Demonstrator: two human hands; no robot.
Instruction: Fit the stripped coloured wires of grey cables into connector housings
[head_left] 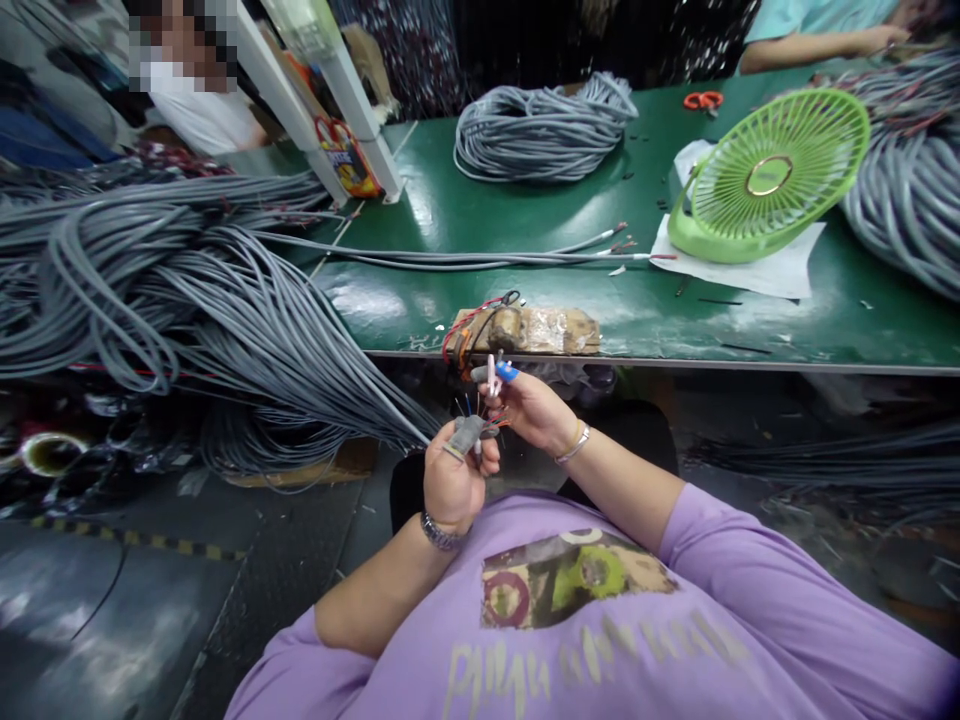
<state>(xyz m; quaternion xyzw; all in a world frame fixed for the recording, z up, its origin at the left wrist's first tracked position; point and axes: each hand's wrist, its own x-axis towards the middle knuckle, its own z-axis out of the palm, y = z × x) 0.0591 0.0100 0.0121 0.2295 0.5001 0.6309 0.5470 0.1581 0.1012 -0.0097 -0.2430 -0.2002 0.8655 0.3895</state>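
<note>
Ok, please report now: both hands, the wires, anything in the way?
Left hand holding grey piece, thin coloured wires fanning out. Right hand close beside wires, grip unclear. Wooden block just beyond, on green table, not between the hands.

"Where does the camera look from?"
"It's worn on the head, facing forward and down over the purple shirt [577,650]."
"How near?"
"Close above the left hand [456,485] and right hand [538,412]; the green table [465,215] lies beyond."
</note>
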